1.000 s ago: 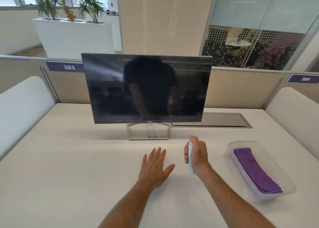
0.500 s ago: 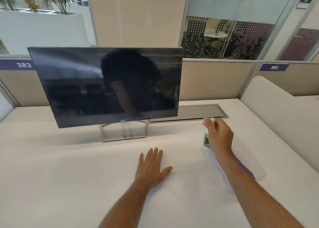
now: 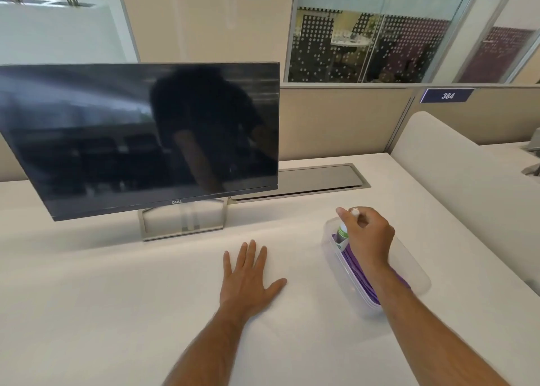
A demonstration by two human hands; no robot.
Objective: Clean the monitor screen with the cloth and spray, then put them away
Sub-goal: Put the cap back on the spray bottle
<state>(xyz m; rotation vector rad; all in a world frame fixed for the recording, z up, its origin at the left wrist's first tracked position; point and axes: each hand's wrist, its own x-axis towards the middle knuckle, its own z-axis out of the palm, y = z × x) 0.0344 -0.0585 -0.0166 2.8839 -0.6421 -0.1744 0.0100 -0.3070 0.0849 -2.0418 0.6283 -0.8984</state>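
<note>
Near the worktop's right edge, our right hand (image 3: 365, 239) pinches the spray bottle (image 3: 341, 233) upright, its base already inside the clear tub's (image 3: 415, 271) far end, beside the purple cloth (image 3: 358, 274); straight down remains. Our left hand (image 3: 248, 277) lies spread flat mid-worktop (image 3: 117, 298).

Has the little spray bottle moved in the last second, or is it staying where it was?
Yes. The spray bottle, gripped by the right hand, went rightward, away from the monitor stand, and now sits upright at the far end of the clear container beside the purple cloth.
</note>
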